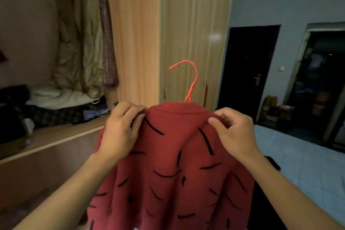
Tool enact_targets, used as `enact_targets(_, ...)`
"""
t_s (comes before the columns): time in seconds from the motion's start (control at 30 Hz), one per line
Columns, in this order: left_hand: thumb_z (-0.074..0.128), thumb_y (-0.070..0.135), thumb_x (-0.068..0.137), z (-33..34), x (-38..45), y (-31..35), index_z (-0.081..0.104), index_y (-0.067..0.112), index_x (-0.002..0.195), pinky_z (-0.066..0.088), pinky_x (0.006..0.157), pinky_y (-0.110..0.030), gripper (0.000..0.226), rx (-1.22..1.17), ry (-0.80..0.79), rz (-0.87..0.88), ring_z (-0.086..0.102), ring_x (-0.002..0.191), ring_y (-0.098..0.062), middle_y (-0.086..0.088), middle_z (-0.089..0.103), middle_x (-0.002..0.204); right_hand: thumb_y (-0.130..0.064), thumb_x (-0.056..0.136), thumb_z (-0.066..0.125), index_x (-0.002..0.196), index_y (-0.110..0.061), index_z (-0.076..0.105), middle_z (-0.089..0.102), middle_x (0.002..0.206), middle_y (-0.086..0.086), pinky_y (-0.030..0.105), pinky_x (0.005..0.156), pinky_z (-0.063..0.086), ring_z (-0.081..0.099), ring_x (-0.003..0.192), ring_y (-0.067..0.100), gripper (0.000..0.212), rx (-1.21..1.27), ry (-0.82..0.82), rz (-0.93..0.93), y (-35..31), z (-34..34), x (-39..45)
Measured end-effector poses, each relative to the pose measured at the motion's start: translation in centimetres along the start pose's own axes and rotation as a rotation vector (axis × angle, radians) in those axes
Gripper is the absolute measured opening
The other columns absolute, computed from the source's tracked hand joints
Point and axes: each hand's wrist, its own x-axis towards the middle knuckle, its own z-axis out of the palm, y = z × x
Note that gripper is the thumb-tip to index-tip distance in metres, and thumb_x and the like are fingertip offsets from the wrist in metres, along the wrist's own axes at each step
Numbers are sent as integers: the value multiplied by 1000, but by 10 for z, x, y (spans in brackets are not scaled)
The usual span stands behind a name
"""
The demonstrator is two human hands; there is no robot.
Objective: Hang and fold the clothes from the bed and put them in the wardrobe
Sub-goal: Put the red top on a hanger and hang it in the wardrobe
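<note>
At the far left, an open wardrobe of pale wood is seen, with light-coloured garments hung inside it and a checked one beside them. Below these, a heap of folded and crumpled clothes is laid on the wardrobe's shelf.

Nearer, in the middle, a red sweater marked with short black strokes is held up in front of the wardrobe's closed door. It is carried on an orange hanger, whose hook rises above the collar.

The sweater's left shoulder is gripped by the left hand, the fingers being curled over the fabric's top edge. The right shoulder is pinched by the right hand between thumb and curled fingers.

To the right, a dark door with a metal handle is set in a bluish wall, and a second dark doorway is seen at the far right. A pale tiled floor lies beneath them.
</note>
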Motion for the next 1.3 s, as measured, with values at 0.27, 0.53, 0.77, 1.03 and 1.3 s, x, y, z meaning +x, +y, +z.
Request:
enact_targets(0.27,53,13,98,-87,-32,-102,71,3,110,51,79,-43,24,219,-2,-87,59,88,-28,-9,60,96,-10,83,75,75,-20,71,70,69,-3,43,66,54,66,67,21,14,212,-211,-9,-28,143,34)
enact_targets(0.53,54,10,96,-118,-32,-163,72,0,103,47,83,-19,21,374,98,-193,61,85,-18,-7,61,94,-21,83,74,82,-22,73,72,75,-6,45,70,55,67,69,19,2,362,-354,-111,-15,255,71)
enact_targets(0.77,55,10,95,-121,13,-209,73,3,102,49,82,-22,21,501,153,-202,62,84,-15,-2,61,95,-15,81,79,81,-26,73,70,76,-13,25,66,51,66,69,7,13,415,-391,-219,-6,318,135)
enact_targets(1.03,57,10,94,-134,44,-262,73,5,103,46,82,-16,19,559,222,-190,60,85,-11,-1,61,95,-8,82,77,85,-23,70,66,80,-13,16,68,47,65,76,9,17,413,-344,-366,-14,376,184)
enact_targets(1.3,65,7,92,-165,65,-350,69,8,101,46,82,-16,11,507,264,-161,60,85,-11,2,62,94,-3,79,79,83,-19,65,59,83,-12,12,70,42,59,77,10,22,311,-188,-421,-47,457,223)
